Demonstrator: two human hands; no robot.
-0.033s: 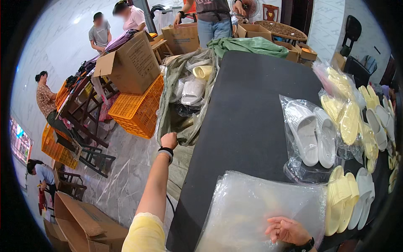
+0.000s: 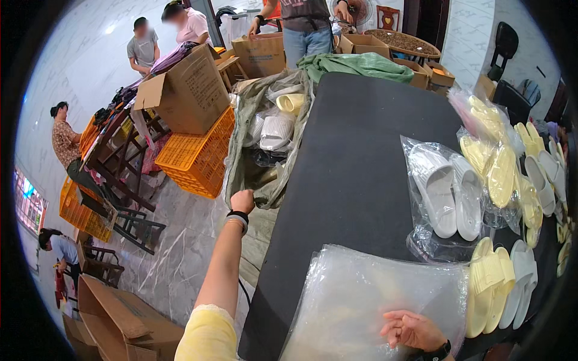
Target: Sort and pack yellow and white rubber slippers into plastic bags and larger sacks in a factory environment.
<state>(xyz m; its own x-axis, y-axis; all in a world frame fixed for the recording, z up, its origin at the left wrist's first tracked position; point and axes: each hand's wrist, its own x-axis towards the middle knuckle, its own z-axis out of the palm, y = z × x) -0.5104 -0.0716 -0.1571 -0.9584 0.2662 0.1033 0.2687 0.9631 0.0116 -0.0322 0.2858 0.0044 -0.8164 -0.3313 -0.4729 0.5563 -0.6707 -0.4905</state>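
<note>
Head view: the left hand [image 2: 242, 200] is stretched out, clenched on the rim of the grey-green sack [image 2: 253, 114] of bagged slippers left of the black table [image 2: 355, 156]. The right hand [image 2: 412, 331] lies released on the stack of clear plastic bags [image 2: 361, 295], well apart.

Place: we are in a small packing workshop.
Table: our black table [image 2: 355, 174] carries bagged slippers [image 2: 448, 192] along its right edge.
Bags: clear plastic bags [image 2: 361, 301] at its near edge.
Floor: cardboard boxes [image 2: 189, 90], orange crates [image 2: 195, 156].
Others: people working nearby.
</note>
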